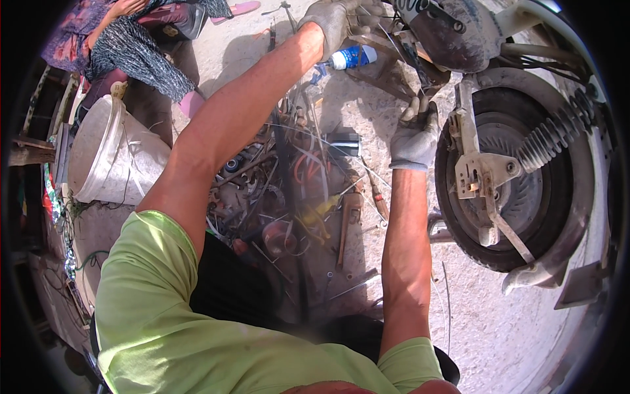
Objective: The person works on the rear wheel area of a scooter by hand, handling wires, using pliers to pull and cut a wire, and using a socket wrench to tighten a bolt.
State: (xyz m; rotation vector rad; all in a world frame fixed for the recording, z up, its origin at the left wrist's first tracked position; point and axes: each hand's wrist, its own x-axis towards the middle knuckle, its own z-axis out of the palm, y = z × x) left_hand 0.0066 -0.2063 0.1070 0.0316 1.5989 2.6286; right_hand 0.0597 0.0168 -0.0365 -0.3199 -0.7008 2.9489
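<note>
My left hand (326,29), in a grey-white work glove, reaches to the top edge beside a scooter's rusty metal frame (380,82). Its fingers are bent, but what lies in them cannot be made out. My right hand (415,138), gloved too, has its fingers curled up against the lower end of that frame. Just right of it is the scooter's rear wheel (474,253), with a dusty coil spring (558,134) beside it. Below my left hand lies a blue-and-white bottle (354,57) on its side.
Tools and scrap cover the ground between my arms, including a rusty pipe wrench (348,223), a screwdriver (379,200) and yellow-handled pliers (317,215). A dirty white bucket (141,157) lies tipped at left. Behind it a person (141,62) sits in patterned trousers.
</note>
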